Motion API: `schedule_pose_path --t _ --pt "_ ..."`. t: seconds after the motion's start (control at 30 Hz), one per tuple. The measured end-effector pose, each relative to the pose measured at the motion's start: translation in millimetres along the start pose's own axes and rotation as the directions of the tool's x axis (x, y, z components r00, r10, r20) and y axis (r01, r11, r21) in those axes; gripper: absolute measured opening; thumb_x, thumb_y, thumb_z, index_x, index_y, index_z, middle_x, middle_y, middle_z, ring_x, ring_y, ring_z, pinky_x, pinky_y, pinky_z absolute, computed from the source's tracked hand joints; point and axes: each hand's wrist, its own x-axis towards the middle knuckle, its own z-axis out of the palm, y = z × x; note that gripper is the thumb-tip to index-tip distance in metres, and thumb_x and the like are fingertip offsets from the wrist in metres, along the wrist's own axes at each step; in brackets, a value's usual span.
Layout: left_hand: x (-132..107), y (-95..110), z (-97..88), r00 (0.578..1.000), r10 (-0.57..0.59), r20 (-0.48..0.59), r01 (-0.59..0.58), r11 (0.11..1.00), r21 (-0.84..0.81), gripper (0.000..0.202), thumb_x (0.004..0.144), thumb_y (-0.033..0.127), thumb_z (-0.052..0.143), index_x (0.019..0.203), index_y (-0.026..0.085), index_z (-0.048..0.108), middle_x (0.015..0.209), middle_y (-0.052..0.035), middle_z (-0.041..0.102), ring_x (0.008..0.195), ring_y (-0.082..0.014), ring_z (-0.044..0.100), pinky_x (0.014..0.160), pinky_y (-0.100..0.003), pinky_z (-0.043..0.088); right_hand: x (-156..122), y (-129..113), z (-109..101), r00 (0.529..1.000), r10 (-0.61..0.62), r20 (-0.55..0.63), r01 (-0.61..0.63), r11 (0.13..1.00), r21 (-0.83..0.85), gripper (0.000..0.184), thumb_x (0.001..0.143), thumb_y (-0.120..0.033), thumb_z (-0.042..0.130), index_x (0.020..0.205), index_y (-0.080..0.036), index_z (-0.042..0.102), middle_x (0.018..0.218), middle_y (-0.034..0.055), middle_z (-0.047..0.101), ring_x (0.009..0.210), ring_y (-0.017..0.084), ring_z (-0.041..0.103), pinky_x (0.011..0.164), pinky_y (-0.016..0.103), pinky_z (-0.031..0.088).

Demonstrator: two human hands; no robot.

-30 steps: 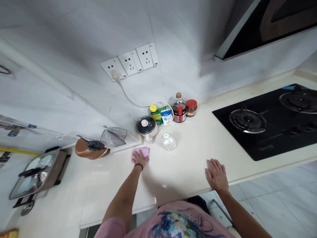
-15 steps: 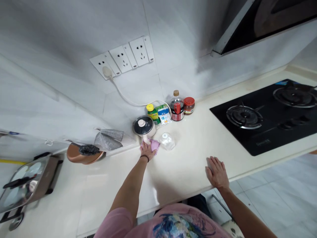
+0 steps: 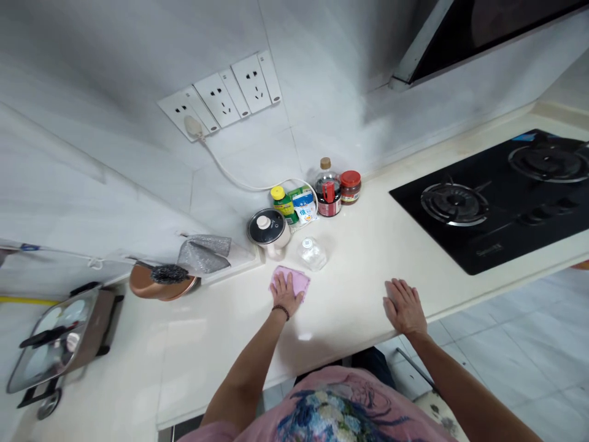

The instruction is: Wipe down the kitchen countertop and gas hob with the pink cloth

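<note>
My left hand (image 3: 286,293) lies flat with fingers spread, pressing a pink cloth (image 3: 298,282) against the white countertop (image 3: 354,270). Just beyond the cloth stands a small electric pot (image 3: 268,230) with a dark glass lid, its handle pointing toward me. To the right of the pot is a clear, see-through container (image 3: 313,253) with a white label on top. My right hand (image 3: 405,307) rests palm down near the counter's front edge, fingers stretched out, holding nothing.
By the wall stand a yellow-capped green container (image 3: 284,204), a blue-white packet (image 3: 304,205), a dark sauce bottle (image 3: 328,190) and a red-lidded jar (image 3: 350,186). A black gas stove (image 3: 497,202) lies right. At left are a copper-coloured pan (image 3: 156,287) and a lidded electric pan (image 3: 64,337).
My left hand has slid the pink cloth back from the pot's handle, toward me and slightly right. My right hand stays in place on the counter.
</note>
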Motion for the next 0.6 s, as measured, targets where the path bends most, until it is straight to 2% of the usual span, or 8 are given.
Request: schedule_pose_path --t 0.2,0.33,0.4,0.47,0.6 --pt "-80 24 52.9 0.983 0.177 0.046 -0.177 0.984 -0.013 0.103 0.086 0.071 0.047 0.167 0.021 0.007 0.174 -0.0128 -0.007 0.158 -0.0432 -0.01 0.126 -0.068 0.002 0 4 6 0.999 -0.024 -0.047 0.025 1.0 0.006 0.065 0.095 -0.037 0.045 0.158 -0.02 0.038 0.159 0.0128 0.047 0.148 0.033 0.039 0.123 0.059 0.025" --pt "-113 23 69.4 0.959 0.274 0.076 -0.275 0.961 0.01 0.103 0.086 0.076 0.042 0.167 0.021 0.008 0.174 -0.0128 -0.005 0.159 -0.0439 -0.005 0.126 -0.069 0.006 0 5 8 0.998 -0.031 -0.061 0.031 1.0 -0.004 0.064 0.096 -0.039 0.044 0.157 -0.019 0.039 0.158 0.0133 0.049 0.148 0.033 0.039 0.123 0.059 0.026" --pt "-116 19 69.0 0.953 0.29 0.086 -0.294 0.955 0.03 0.103 0.087 0.076 0.042 0.167 0.023 0.008 0.174 -0.0128 -0.003 0.159 -0.0436 -0.004 0.126 -0.068 0.007 0 5 8 0.998 -0.033 -0.062 0.032 0.999 -0.01 0.064 0.096 -0.04 0.043 0.156 -0.019 0.04 0.157 0.0132 0.049 0.147 0.033 0.039 0.123 0.059 0.026" --pt "-109 15 63.0 0.952 0.296 0.081 -0.3 0.953 0.044 0.102 0.087 0.076 0.044 0.167 0.024 0.008 0.174 -0.013 -0.002 0.159 -0.0436 -0.002 0.126 -0.068 0.007 1 4 7 0.998 -0.029 -0.061 0.028 1.0 -0.014 0.064 0.096 -0.04 0.043 0.157 -0.019 0.04 0.158 0.0128 0.048 0.147 0.033 0.039 0.123 0.059 0.026" --pt "-69 2 36.2 0.974 0.225 0.036 -0.227 0.973 0.04 0.099 0.089 0.072 0.045 0.167 0.023 0.01 0.175 -0.012 -0.003 0.16 -0.0433 -0.002 0.126 -0.066 0.006 1 3 3 0.998 -0.019 -0.057 0.019 1.0 -0.006 0.065 0.096 -0.039 0.044 0.158 -0.02 0.038 0.16 0.012 0.046 0.148 0.032 0.038 0.123 0.059 0.026"
